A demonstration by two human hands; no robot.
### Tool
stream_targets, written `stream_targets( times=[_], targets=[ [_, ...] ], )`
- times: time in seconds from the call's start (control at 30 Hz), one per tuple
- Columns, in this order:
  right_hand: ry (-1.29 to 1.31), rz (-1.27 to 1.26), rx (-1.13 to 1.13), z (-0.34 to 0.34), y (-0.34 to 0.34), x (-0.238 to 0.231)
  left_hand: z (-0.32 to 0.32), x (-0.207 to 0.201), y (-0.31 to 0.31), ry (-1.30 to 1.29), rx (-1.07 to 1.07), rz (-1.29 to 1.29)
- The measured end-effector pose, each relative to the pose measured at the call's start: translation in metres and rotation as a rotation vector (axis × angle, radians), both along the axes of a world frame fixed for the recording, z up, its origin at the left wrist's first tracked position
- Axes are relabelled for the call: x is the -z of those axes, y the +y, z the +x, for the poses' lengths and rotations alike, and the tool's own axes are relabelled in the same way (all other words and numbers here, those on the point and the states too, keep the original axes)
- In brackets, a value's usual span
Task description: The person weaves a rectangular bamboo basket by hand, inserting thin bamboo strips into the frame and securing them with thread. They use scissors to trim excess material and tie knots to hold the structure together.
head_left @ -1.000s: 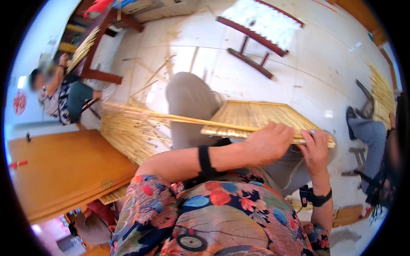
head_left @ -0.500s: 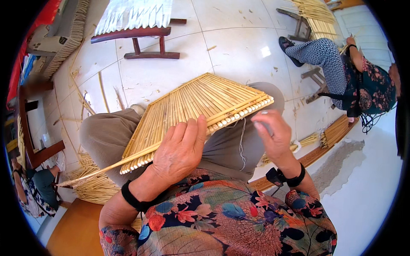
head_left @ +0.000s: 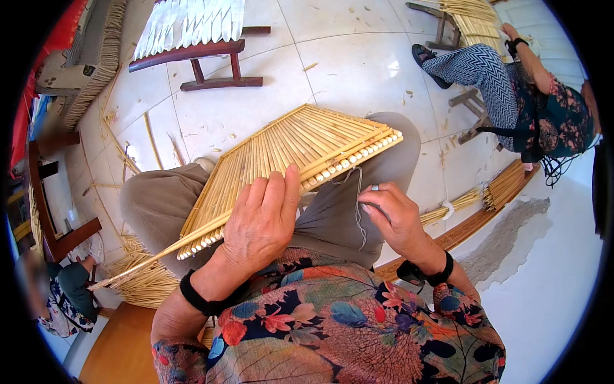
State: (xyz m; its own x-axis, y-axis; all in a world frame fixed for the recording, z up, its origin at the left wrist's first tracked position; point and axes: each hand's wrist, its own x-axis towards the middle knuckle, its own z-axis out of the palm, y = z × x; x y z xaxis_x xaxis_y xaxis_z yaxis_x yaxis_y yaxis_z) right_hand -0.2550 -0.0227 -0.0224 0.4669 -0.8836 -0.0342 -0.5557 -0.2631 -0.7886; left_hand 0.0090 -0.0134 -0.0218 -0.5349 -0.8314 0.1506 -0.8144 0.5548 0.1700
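A fan-shaped panel of yellow plant stalks (head_left: pixel 275 150) rests tilted across my lap, its pale cut ends lined up along the near edge. My left hand (head_left: pixel 259 217) grips that edge, fingers lying over the top; the thumb is hidden beneath. Along the edge runs a long stalk strip (head_left: pixel 153 256) whose frayed tip sticks out at the left. A thin pale thread (head_left: pixel 362 224) hangs from the panel's right part down over my trousers. To the right, my right hand (head_left: pixel 393 214), with a ring on it, pinches at this thread, thumb and forefinger together.
A bundle of stalks (head_left: pixel 137 275) lies at my left by a wooden board (head_left: pixel 115 345). More stalks (head_left: pixel 505 185) lie at the right by the wall. Ahead stands a low dark wooden stool (head_left: pixel 220 70). One co-worker (head_left: pixel 511 96) sits at the right, another (head_left: pixel 67 288) at the left.
My right hand has come down and left, from beside the panel's right corner to the hanging thread. My left hand still holds the panel, shifted slightly left in the picture.
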Motion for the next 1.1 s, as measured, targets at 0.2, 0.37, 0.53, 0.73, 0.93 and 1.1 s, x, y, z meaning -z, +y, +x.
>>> stream_targets(
  times=[0.2, 0.37, 0.53, 0.73, 0.93, 1.1],
  targets=[
    [0.059, -0.191, -0.038, -0.001, 0.009, -0.002, -0.003, -0.002, 0.002, -0.051, -0.024, 0.002],
    [0.079, -0.681, -0.139, 0.026, -0.031, -0.018, -0.004, 0.000, 0.002, -0.023, -0.013, -0.047],
    [0.058, -0.645, -0.331, 0.051, -0.060, -0.005, -0.005, 0.000, 0.005, -0.013, -0.044, -0.025],
    [-0.037, -0.629, -0.423, 0.051, -0.072, 0.019, -0.005, 0.008, 0.005, 0.007, -0.049, -0.076],
    [-0.102, -0.630, -0.405, 0.048, -0.070, 0.025, -0.015, 0.008, 0.006, 0.023, -0.104, -0.018],
    [-0.086, -0.627, -0.376, 0.049, -0.069, 0.024, -0.020, 0.012, 0.000, -0.072, -0.093, -0.152]
  ],
)
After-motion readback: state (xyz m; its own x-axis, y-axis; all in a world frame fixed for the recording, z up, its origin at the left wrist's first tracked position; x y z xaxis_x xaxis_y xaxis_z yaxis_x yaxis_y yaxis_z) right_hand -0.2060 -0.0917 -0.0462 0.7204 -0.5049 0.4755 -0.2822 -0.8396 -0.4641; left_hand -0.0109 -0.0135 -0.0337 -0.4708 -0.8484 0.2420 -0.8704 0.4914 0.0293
